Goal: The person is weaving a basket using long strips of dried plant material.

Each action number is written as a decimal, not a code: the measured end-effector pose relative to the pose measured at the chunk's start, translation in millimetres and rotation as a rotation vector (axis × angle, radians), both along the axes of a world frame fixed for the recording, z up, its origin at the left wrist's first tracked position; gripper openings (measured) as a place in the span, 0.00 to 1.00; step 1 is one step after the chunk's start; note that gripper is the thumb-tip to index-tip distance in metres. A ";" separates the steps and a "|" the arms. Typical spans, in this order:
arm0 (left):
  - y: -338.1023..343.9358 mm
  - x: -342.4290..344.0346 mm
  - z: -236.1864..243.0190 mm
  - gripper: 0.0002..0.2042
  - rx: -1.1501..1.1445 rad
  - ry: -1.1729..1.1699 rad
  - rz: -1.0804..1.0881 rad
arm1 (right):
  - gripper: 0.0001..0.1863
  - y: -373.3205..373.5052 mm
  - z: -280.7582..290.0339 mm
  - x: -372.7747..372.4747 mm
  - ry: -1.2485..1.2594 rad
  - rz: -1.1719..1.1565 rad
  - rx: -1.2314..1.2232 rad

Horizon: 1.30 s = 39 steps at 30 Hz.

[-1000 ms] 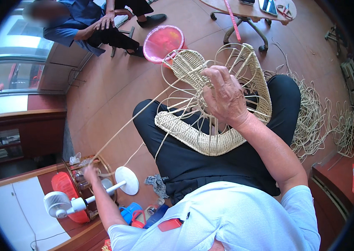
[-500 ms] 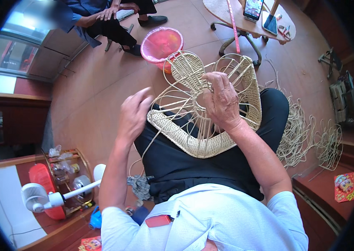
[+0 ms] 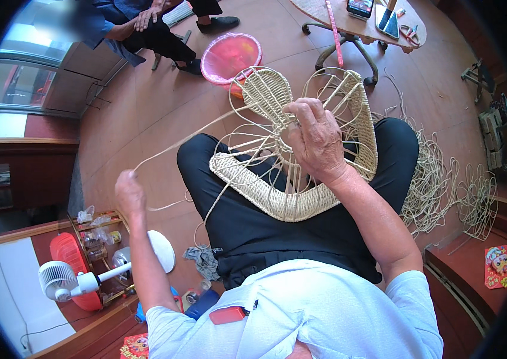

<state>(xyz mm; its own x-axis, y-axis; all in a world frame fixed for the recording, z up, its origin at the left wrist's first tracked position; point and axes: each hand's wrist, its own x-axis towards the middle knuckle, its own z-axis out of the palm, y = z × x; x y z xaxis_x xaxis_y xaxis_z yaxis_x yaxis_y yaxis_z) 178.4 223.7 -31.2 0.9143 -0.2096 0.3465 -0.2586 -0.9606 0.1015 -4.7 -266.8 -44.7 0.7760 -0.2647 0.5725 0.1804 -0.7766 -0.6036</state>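
I'm watching a pale woven piece (image 3: pixel 278 142) lying across the black pants (image 3: pixel 277 240), looking light and springy. I'm guessing its thin spokes bend and its thick edge (image 3: pixel 296 210) suits holding. It's showing round loops. The right hand (image 3: pixel 319 140) is pinching its middle; left of the pants, the left hand (image 3: pixel 130 194) is gripping a strand (image 3: pixel 205 127).

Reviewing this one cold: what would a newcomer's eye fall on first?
First, the pale woven piece across the lap, the right hand near its hub. Next, the strand running out to the raised left hand. Then the bright pink bucket beyond, and loose cord heaped on the floor at right.
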 end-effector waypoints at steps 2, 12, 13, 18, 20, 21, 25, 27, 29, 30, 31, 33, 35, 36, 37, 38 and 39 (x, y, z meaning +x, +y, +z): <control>94.7 8.6 -8.9 0.10 0.166 0.080 0.349 | 0.23 1.5 1.2 0.3 -0.002 0.010 0.004; -200.8 -146.6 57.3 0.10 -0.342 0.312 -0.441 | 0.20 0.2 2.1 0.9 0.034 0.084 -0.108; -219.1 -156.0 51.0 0.13 -0.452 0.458 -0.427 | 0.20 1.5 2.3 0.1 0.038 0.074 -0.103; -253.3 -169.1 15.8 0.10 -0.504 0.335 -0.469 | 0.21 0.9 3.1 -2.4 0.080 0.057 -0.129; -256.9 -181.8 14.6 0.08 -0.487 0.301 -0.472 | 0.20 0.2 3.7 -0.8 0.074 0.061 -0.141; -259.4 -188.4 14.6 0.07 -0.531 0.306 -0.515 | 0.20 -0.1 4.4 0.2 0.061 0.066 -0.146; -270.4 -196.7 15.0 0.05 -0.550 0.342 -0.611 | 0.22 -2.7 5.0 -0.5 0.071 0.098 -0.140; -266.8 -193.1 14.4 0.05 -0.482 0.339 -0.636 | 0.26 -2.4 4.4 -1.1 0.117 0.086 -0.147; -256.2 -188.1 15.4 0.05 -0.466 0.350 -0.620 | 0.29 0.9 7.5 -0.6 0.148 0.078 -0.173; -251.6 -185.4 17.0 0.05 -0.453 0.366 -0.611 | 0.31 1.2 9.9 -1.7 0.184 0.061 -0.202; -246.3 -178.9 19.6 0.06 -0.420 0.348 -0.612 | 0.31 1.5 11.6 -0.7 0.186 0.062 -0.201; -233.8 -161.0 24.5 0.06 -0.423 0.311 -0.579 | 0.35 3.5 13.6 2.9 0.213 0.057 -0.193; -228.3 -136.4 28.5 0.05 -0.443 0.233 -0.535 | 0.36 5.6 12.3 3.4 0.220 0.042 -0.192; -229.9 -124.3 33.2 0.04 -0.466 0.206 -0.505 | 0.36 5.9 11.5 4.6 0.225 0.027 -0.191; -231.6 -114.3 35.4 0.03 -0.473 0.222 -0.481 | 0.36 6.7 10.8 5.7 0.221 0.030 -0.190; -234.3 -105.1 33.6 0.03 -0.472 0.218 -0.478 | 0.36 7.4 10.2 6.4 0.231 0.006 -0.190; -235.6 -97.3 30.0 0.03 -0.462 0.186 -0.479 | 0.36 8.9 9.6 6.7 0.243 -0.018 -0.188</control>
<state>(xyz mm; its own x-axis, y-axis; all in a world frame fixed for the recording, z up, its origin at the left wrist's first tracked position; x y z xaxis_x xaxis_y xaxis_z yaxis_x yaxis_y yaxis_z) 81.1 -11.9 -1.2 0.8110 -0.4738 0.3433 -0.5819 -0.5928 0.5567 2.0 -258.0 -35.1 0.8922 -0.1864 0.4114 0.0339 -0.8806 -0.4726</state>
